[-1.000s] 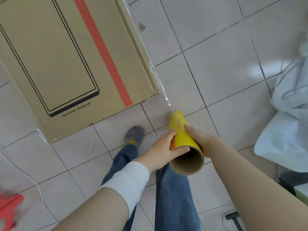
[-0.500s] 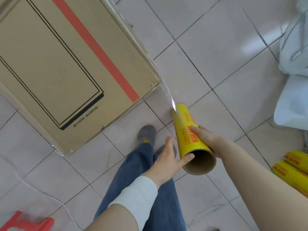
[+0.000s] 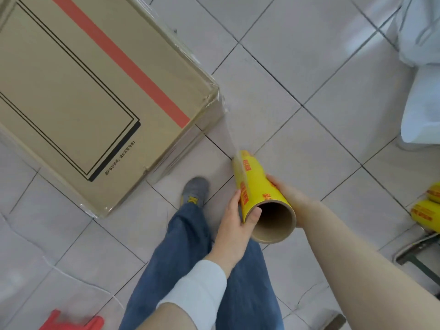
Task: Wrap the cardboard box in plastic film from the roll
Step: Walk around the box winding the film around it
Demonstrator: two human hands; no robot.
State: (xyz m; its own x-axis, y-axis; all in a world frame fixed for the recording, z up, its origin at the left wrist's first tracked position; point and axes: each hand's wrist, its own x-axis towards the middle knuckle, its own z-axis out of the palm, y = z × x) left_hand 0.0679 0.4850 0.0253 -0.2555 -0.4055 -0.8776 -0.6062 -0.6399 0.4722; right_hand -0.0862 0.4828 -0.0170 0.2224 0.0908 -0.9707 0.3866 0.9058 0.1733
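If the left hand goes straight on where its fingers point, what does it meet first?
Probably the stretched film leaving the yellow roll toward the cardboard box; the left hand grips that roll. Depth is unclear.
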